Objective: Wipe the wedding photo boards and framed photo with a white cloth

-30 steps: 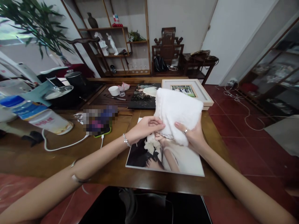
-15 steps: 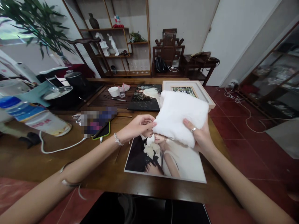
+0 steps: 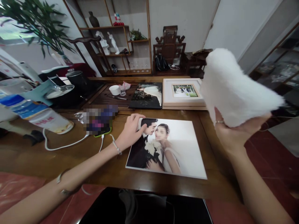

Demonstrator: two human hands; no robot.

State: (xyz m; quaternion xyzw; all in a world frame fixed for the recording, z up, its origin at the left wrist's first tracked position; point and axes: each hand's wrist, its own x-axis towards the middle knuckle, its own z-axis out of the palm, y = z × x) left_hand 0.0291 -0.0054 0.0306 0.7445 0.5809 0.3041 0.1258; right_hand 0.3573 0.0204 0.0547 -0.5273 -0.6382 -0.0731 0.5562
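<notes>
A large wedding photo print point(image 3: 177, 146) lies flat on the wooden table point(image 3: 46, 158) in front of me. My left hand point(image 3: 129, 130) rests on the print's upper left corner, fingers curled over its edge. My right hand point(image 3: 233, 132) is raised off to the right of the table, palm up, gripping a folded white fluffy towel point(image 3: 233, 88) well clear of the print.
Behind the print lie a dark photo panel point(image 3: 147, 96) and a white framed picture point(image 3: 183, 95). To the left are a phone point(image 3: 102, 130) on a white cable, a plastic bottle point(image 3: 35, 113), pots and a white cup point(image 3: 114, 90). A dark screen point(image 3: 144, 207) sits at the near edge.
My right hand has lifted the towel off the print and swung it up to the right. My left hand has let go of the towel and dropped onto the print's corner.
</notes>
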